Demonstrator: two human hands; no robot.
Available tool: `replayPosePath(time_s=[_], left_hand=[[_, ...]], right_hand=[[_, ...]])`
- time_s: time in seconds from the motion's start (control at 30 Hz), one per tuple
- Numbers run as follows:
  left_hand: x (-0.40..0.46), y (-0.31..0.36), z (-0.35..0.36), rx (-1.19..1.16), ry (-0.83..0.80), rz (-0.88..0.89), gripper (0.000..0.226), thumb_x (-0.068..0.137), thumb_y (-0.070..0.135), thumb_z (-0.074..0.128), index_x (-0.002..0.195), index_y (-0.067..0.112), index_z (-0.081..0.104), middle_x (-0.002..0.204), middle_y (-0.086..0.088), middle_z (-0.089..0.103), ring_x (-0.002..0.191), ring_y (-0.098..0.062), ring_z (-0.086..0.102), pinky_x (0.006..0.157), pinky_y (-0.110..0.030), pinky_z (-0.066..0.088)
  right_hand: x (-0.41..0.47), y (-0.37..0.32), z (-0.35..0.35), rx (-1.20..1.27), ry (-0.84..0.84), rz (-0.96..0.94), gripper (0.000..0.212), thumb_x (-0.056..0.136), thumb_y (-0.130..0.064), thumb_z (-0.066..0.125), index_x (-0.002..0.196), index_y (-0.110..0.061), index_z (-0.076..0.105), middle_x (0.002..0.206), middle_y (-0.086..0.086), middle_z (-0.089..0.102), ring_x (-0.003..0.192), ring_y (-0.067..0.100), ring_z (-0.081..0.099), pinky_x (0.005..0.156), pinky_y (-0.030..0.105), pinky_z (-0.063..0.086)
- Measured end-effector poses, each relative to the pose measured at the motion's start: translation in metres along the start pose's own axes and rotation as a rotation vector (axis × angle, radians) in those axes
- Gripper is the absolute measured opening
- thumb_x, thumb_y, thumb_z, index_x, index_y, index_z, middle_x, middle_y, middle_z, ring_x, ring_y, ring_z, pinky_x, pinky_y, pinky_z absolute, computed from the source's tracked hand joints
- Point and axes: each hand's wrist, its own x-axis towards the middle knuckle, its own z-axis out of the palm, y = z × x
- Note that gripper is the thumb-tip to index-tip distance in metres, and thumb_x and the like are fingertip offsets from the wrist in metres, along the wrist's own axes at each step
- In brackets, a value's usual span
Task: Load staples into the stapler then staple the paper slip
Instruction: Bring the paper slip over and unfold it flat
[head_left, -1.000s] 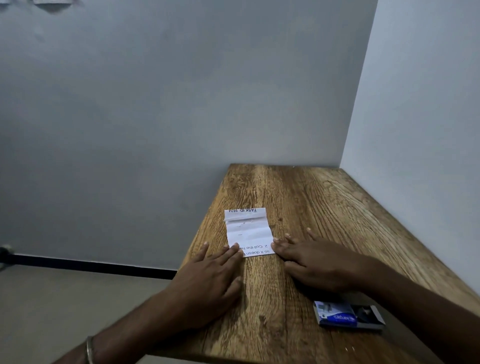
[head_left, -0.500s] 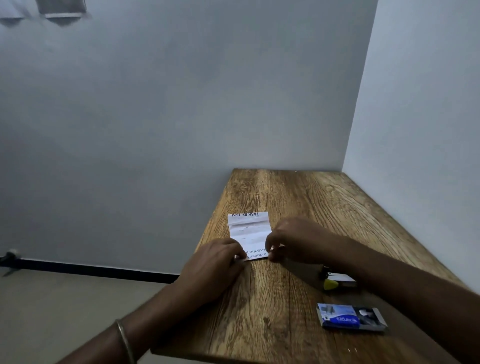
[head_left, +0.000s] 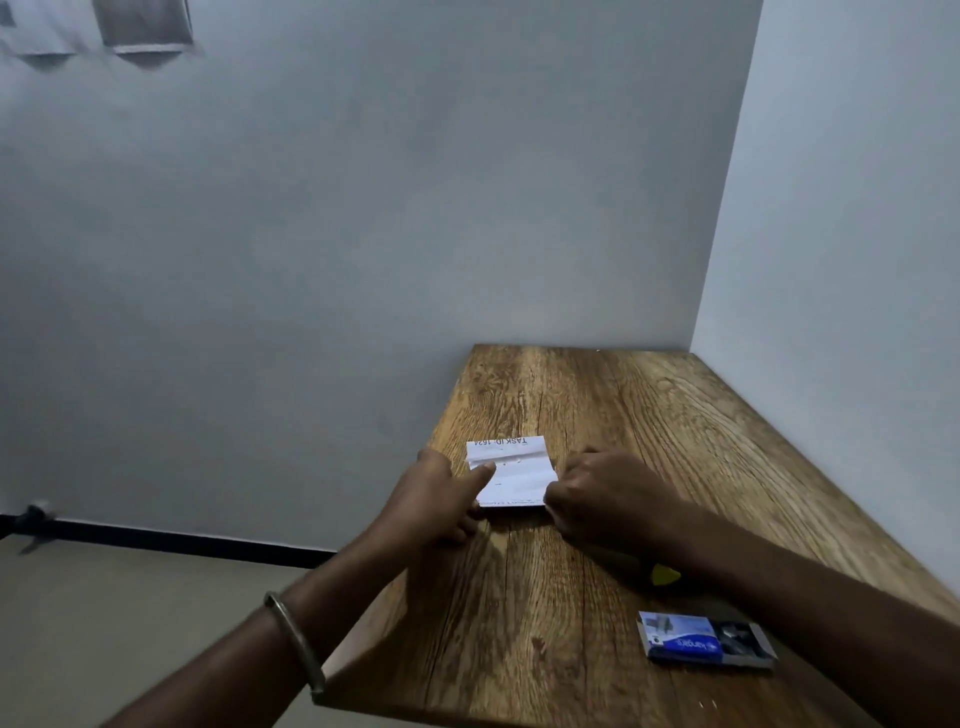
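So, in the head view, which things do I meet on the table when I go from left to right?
Left hand → paper slip → right hand → yellow tip of the stapler → staple box.

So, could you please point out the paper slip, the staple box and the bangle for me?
paper slip (head_left: 511, 473), head view, blank middle.
staple box (head_left: 685, 646), head view, blue sleeve.
bangle (head_left: 296, 642), head view, band on the left wrist.

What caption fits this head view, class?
Both hands, left and right, fold a paper slip on a table beside a staple box.
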Motion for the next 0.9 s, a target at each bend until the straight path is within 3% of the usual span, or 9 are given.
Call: replayPosePath(time_s=[0.13,0.27,0.43,0.5,0.57,0.67,0.77,0.83,0.9], left_hand=[[0.001,0.002,-0.004,-0.319,-0.129,-0.17,0.036,0.092,0.024,0.065,0.102,-0.01,0.06,0.079,-0.018,0.065,0.061,-0.023,0.065,0.055,-0.03,0.056],[0.0,0.005,-0.001,-0.57,-0.177,-0.291,0.03,0.088,0.006,0.068,0.111,-0.01,0.057,0.079,-0.017,0.068,0.056,-0.018,0.069,0.046,-0.023,0.056],[0.004,0.004,0.004,-0.684,-0.127,-0.347,0.037,0.083,-0.007,0.069,0.117,-0.014,0.056,0.082,-0.023,0.072,0.055,-0.021,0.072,0.044,-0.022,0.055],[0.006,0.0,0.005,-0.72,-0.098,-0.358,0.046,0.079,-0.009,0.071,0.121,-0.014,0.051,0.087,-0.024,0.072,0.058,-0.023,0.073,0.044,-0.023,0.055],[0.007,-0.004,0.006,-0.741,-0.072,-0.357,0.052,0.076,-0.01,0.074,0.122,-0.012,0.048,0.093,-0.024,0.07,0.059,-0.023,0.074,0.044,-0.023,0.056],[0.009,-0.007,0.006,-0.726,-0.063,-0.361,0.038,0.075,-0.008,0.076,0.108,-0.011,0.057,0.096,-0.023,0.071,0.06,-0.023,0.074,0.045,-0.023,0.056],[0.011,-0.01,0.006,-0.726,-0.07,-0.359,0.019,0.075,-0.007,0.075,0.09,-0.006,0.063,0.086,-0.022,0.075,0.06,-0.023,0.074,0.045,-0.023,0.056],[0.011,-0.012,0.007,-0.739,-0.089,-0.335,0.016,0.076,-0.008,0.074,0.083,-0.002,0.061,0.071,-0.017,0.076,0.06,-0.023,0.074,0.044,-0.023,0.055],[0.012,-0.013,0.007,-0.746,-0.099,-0.321,0.019,0.075,-0.009,0.074,0.082,0.0,0.06,0.068,-0.016,0.075,0.062,-0.024,0.075,0.044,-0.023,0.055]], right_hand=[[-0.006,0.001,0.001,-0.001,0.033,0.005,0.04,0.094,-0.029,0.034,0.071,-0.021,0.065,0.068,-0.003,0.069,0.064,0.015,0.064,0.08,0.036,0.049],[-0.01,0.0,0.001,-0.022,0.068,-0.028,0.034,0.093,-0.03,0.039,0.076,-0.022,0.068,0.08,-0.004,0.076,0.085,0.014,0.071,0.081,0.033,0.05],[-0.01,-0.001,-0.008,-0.032,0.087,-0.058,0.028,0.095,-0.032,0.046,0.087,-0.025,0.072,0.089,-0.008,0.078,0.096,0.011,0.071,0.082,0.031,0.052],[-0.014,0.0,-0.016,0.032,0.133,0.021,0.024,0.096,-0.036,0.052,0.097,-0.025,0.074,0.097,-0.007,0.078,0.096,0.012,0.071,0.086,0.034,0.052],[-0.023,0.005,-0.029,0.209,0.302,0.186,0.024,0.094,-0.039,0.06,0.098,-0.022,0.076,0.092,-0.005,0.078,0.083,0.011,0.072,0.083,0.033,0.052],[-0.044,0.018,-0.053,0.508,0.41,0.483,0.021,0.094,-0.039,0.06,0.092,-0.026,0.077,0.082,-0.012,0.077,0.07,-0.001,0.068,0.068,0.025,0.051],[-0.075,0.033,-0.067,0.693,0.128,0.594,0.014,0.082,-0.054,0.066,0.091,-0.044,0.07,0.087,-0.023,0.072,0.082,-0.008,0.065,0.072,0.02,0.049],[-0.097,0.036,-0.068,0.711,-0.136,0.597,0.046,0.065,-0.075,0.062,0.102,-0.049,0.065,0.099,-0.03,0.065,0.095,-0.01,0.06,0.079,0.017,0.047],[-0.112,0.033,-0.061,0.637,-0.279,0.535,0.068,0.056,-0.088,0.057,0.112,-0.049,0.061,0.106,-0.032,0.059,0.103,-0.009,0.054,0.086,0.018,0.045]])
